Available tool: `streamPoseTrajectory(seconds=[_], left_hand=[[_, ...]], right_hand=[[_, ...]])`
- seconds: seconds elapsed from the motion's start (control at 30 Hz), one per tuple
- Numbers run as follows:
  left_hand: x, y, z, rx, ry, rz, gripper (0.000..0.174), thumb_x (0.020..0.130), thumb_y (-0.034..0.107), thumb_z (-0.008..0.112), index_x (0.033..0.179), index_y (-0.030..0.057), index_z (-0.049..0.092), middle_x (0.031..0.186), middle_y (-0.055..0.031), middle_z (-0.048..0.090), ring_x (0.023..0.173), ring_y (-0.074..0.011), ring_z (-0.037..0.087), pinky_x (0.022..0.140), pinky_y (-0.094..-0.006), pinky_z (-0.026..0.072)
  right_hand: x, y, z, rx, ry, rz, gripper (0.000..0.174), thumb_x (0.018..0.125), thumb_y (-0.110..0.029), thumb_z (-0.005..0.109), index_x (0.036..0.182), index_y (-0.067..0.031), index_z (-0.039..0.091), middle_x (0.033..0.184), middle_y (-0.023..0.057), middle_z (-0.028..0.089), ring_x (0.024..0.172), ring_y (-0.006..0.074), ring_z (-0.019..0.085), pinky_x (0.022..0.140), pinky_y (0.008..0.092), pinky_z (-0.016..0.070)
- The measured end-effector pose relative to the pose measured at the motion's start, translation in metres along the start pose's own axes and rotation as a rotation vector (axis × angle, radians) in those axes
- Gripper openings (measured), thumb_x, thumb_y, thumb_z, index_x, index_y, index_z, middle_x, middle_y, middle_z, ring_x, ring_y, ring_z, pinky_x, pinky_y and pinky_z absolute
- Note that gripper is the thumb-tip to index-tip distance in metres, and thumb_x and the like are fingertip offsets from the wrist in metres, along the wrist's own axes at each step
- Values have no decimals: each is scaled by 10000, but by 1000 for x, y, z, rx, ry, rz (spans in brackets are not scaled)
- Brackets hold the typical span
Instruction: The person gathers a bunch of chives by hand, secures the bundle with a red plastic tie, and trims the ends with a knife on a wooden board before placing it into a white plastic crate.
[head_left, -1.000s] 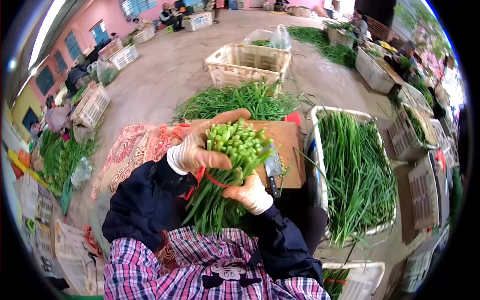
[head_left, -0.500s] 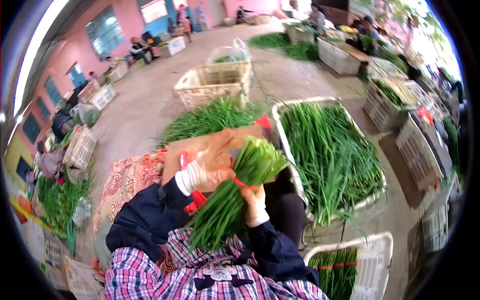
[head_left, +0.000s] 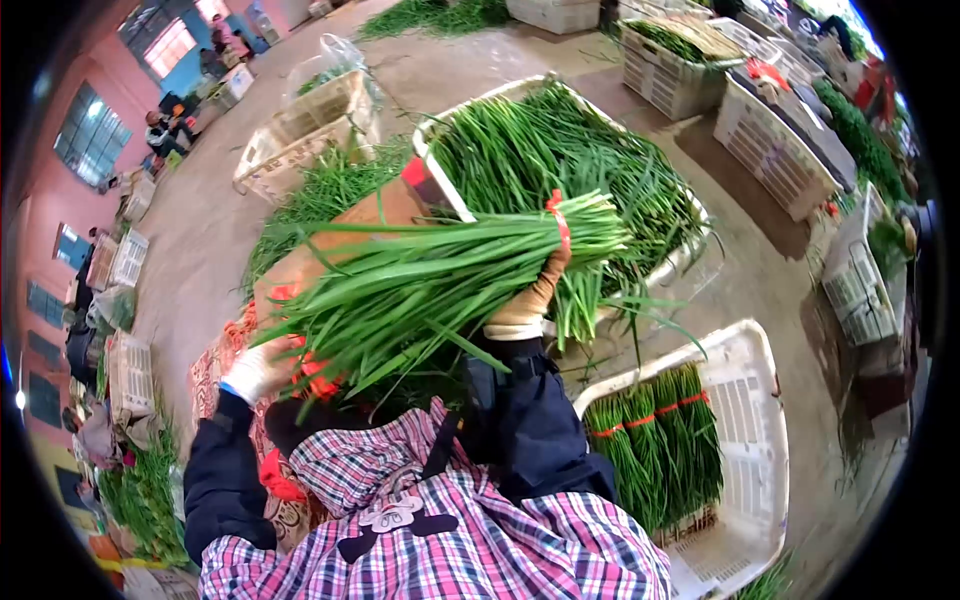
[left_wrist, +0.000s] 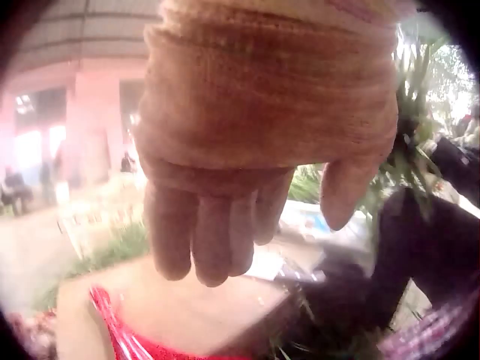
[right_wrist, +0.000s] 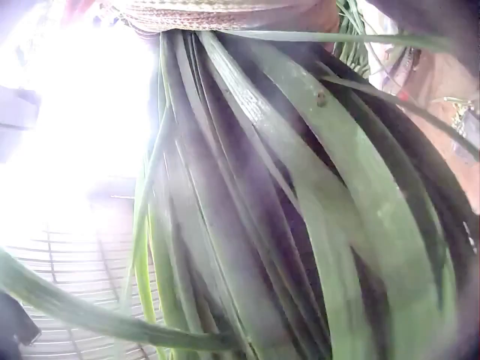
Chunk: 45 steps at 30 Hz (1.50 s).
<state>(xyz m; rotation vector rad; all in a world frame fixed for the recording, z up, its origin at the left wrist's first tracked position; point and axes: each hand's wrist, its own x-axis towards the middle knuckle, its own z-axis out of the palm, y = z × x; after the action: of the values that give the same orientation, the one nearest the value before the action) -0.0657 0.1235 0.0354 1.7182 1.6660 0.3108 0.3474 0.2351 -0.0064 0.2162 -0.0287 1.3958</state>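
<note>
A tied bundle of garlic chives [head_left: 430,255] lies across the head view, its cut ends to the right and its leaves trailing left. My gloved right hand [head_left: 530,300] grips it from below near the red band [head_left: 562,230]. Leaves [right_wrist: 255,195] fill the right wrist view and hide the fingers there. Apart from the bundle, my gloved left hand [head_left: 262,368] is beside the leaf tips. In the left wrist view its fingers [left_wrist: 214,240] hang loosely, holding nothing, over the brown board [left_wrist: 187,307] and red ties [left_wrist: 139,341].
A large white crate [head_left: 432,160] piled with loose chives stands just beyond the bundle. At the right, another white crate [head_left: 762,400] holds several banded bundles [head_left: 650,430]. A further crate [head_left: 265,165] and a heap of chives [head_left: 330,195] are ahead on the floor.
The view has swung right. The left hand has let go of the bundle and moved left. The right hand has carried the bundle up and right, turning it from upright to nearly level.
</note>
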Motion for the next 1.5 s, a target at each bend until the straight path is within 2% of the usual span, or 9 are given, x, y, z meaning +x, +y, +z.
streamPoseTrajectory(seconds=[0.07,0.13,0.27,0.63,0.83,0.97,1.1,1.3,1.5], left_hand=[[8,-12,-42,-400,326,35,367,908,93,589,1262,12,537,1281,-123,558,1185,-219,535,976,-339,453],[18,84,-46,34,598,257,528,935,200,573,1408,33,407,1404,-154,461,1288,-258,446,1080,-387,340],[28,249,19,88,327,774,782,921,432,557,1492,35,198,1508,-166,304,1382,-291,323,1125,-407,246],[63,341,178,-97,-287,983,1038,715,205,812,1489,5,151,1435,-205,387,1313,-260,409,1071,-357,340],[80,313,188,15,-411,816,1024,759,549,725,1499,74,201,1508,-108,313,1372,-271,338,1076,-428,314],[87,296,195,-55,-461,675,993,763,518,737,1498,96,219,1503,-90,326,1360,-279,359,1072,-443,320],[92,283,202,-41,-523,568,985,767,472,753,1497,92,212,1500,-88,327,1355,-278,366,1073,-443,323],[97,261,206,-51,-519,352,995,765,478,752,1498,89,203,1496,-107,331,1344,-292,382,1061,-448,339],[101,258,207,-86,-473,313,985,754,444,750,1496,86,210,1479,-120,357,1320,-298,408,1045,-441,358]], right_hand=[[-1,-9,11,-72,-75,-89,629,891,-426,598,1416,-141,399,1054,-57,594,959,100,556,931,327,458],[-4,-11,-8,-216,-38,-176,696,863,-493,626,1391,-87,422,1089,-14,586,949,121,560,905,324,472],[-24,-7,16,-225,-71,-173,664,812,-321,749,1335,-96,407,1182,58,568,1022,189,580,871,331,503],[-44,-180,87,-781,-138,-521,533,898,-396,584,1310,-79,468,1222,57,570,1067,185,573,918,349,474],[-105,-408,65,-1507,349,277,517,903,-281,551,1348,-38,445,1265,113,561,1093,236,578,933,391,481],[-168,-353,41,-1473,400,768,614,678,-74,640,1273,-6,504,1163,74,608,1018,174,573,891,302,459],[-228,-361,-126,-1417,530,1134,600,761,-290,760,1244,-22,526,1066,44,632,992,131,551,893,269,426],[-252,-333,-234,-1251,765,1098,1207,652,-336,858,1467,80,71,1234,146,584,1119,199,547,970,298,415],[-266,-322,-267,-1578,710,1095,1150,624,-302,873,1460,57,168,1246,171,584,1123,235,565,966,315,433]])
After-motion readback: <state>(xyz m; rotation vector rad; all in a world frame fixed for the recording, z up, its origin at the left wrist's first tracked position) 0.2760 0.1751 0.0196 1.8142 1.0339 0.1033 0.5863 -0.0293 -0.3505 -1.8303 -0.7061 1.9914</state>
